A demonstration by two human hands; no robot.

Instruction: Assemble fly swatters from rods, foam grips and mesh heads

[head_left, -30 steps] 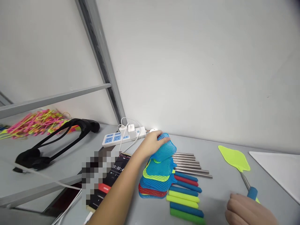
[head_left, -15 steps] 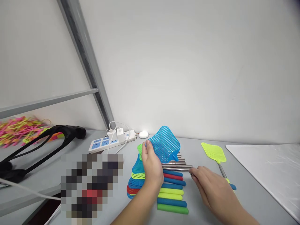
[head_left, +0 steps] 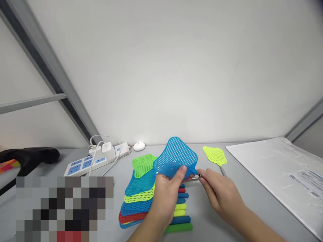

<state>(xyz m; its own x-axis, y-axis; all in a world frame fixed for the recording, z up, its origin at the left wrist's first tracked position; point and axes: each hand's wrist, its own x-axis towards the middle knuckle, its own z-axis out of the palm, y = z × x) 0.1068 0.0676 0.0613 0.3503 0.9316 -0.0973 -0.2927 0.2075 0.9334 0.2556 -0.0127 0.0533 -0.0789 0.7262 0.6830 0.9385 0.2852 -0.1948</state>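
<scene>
A blue mesh fly swatter head point(head_left: 176, 152) is pinched in my left hand point(head_left: 167, 193), its short neck pointing right. My right hand point(head_left: 219, 188) closes on a thin metal tube, whose dark open end point(head_left: 199, 175) meets the neck's tip; whether the neck is inside it I cannot tell. Underneath lie more swatter heads, among them a green one point(head_left: 144, 164), a yellow one point(head_left: 137, 197) and a red one point(head_left: 131, 217). Several foam grips, with a green one point(head_left: 178, 228) nearest me, line up beside them, partly hidden by my left hand. Other metal tubes are mostly covered.
A yellow fly swatter point(head_left: 215, 155) lies behind my right hand. On the right is a white wrapped flat package point(head_left: 272, 161). A power strip point(head_left: 97, 161) with chargers and a white round device point(head_left: 139, 146) stand at the back left, near a black frame-like object point(head_left: 30, 161).
My right hand has brought the metal tube up to the neck of the blue swatter head. The view has turned to the right.
</scene>
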